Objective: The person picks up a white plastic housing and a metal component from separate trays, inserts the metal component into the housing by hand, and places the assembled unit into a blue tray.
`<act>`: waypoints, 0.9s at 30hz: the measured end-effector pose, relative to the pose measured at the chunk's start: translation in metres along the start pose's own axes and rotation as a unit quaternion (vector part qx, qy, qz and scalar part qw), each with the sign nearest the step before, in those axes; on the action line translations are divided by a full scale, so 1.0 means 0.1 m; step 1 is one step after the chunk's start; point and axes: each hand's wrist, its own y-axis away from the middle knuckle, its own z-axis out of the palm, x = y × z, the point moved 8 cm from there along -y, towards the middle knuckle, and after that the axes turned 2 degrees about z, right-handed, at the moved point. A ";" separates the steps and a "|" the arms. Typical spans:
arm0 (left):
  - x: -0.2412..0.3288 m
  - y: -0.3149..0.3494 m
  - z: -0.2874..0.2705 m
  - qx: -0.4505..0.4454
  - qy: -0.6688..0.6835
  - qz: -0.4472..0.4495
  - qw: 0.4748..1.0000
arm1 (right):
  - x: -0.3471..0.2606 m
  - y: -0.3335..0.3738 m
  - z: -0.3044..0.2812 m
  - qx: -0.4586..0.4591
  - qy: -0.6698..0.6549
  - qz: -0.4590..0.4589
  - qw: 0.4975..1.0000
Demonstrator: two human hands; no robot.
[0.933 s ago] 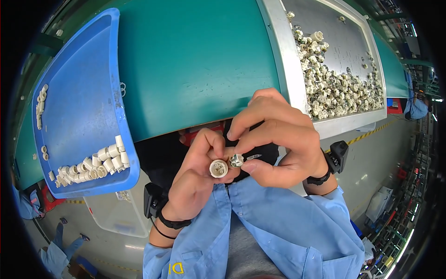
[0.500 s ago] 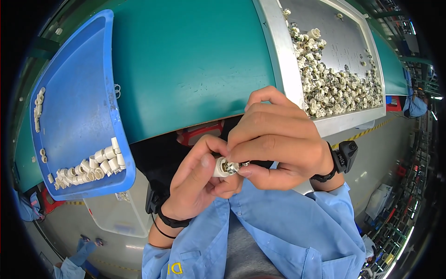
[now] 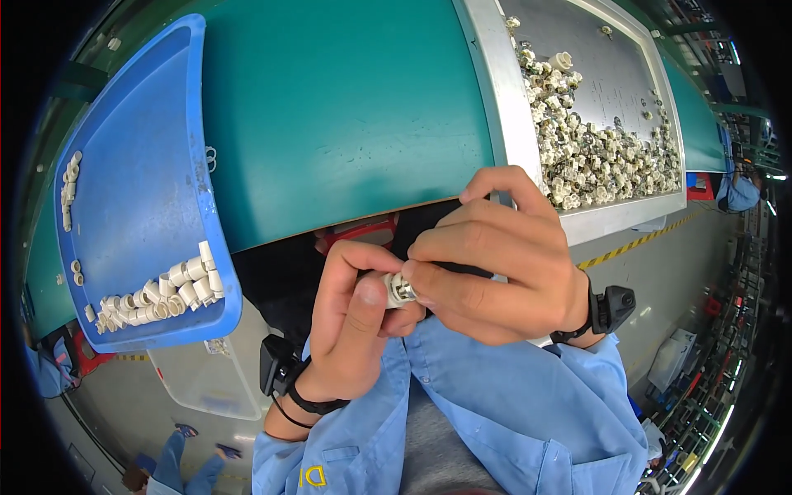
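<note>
In front of my body, my left hand (image 3: 351, 326) grips a small white lamp socket (image 3: 393, 292) between thumb and fingers. Its open end, with shiny metal parts inside, is turned toward the right. My right hand (image 3: 507, 276) is closed against that end, thumb and index fingertip at the metal. The fingertips partly cover the metal, so whether the right hand pinches a separate piece cannot be made out.
A blue tray (image 3: 140, 194) at left carries several white cylindrical shells (image 3: 161, 295). On the right, a metal-framed tray (image 3: 590, 82) holds a heap of small white-and-metal parts (image 3: 586, 153). Between them lies a green table (image 3: 346, 107). Another person's legs (image 3: 173, 458) show at lower left.
The right thumb and fingertips have closed in on the socket's open end. The metal protruding there earlier now sits closer in or behind the fingers. The person at lower left has moved.
</note>
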 end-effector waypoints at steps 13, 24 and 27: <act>-0.36 0.16 -0.28 0.182 0.037 -0.016 0.982 | -0.07 0.25 0.38 0.013 0.051 0.164 0.985; -0.35 0.23 -0.23 -0.001 0.023 -0.032 0.999 | 0.04 0.33 0.45 0.042 -0.038 0.174 0.983; -0.35 0.25 -0.21 0.011 0.020 -0.020 1.000 | 0.03 0.33 0.45 0.033 -0.044 0.171 0.984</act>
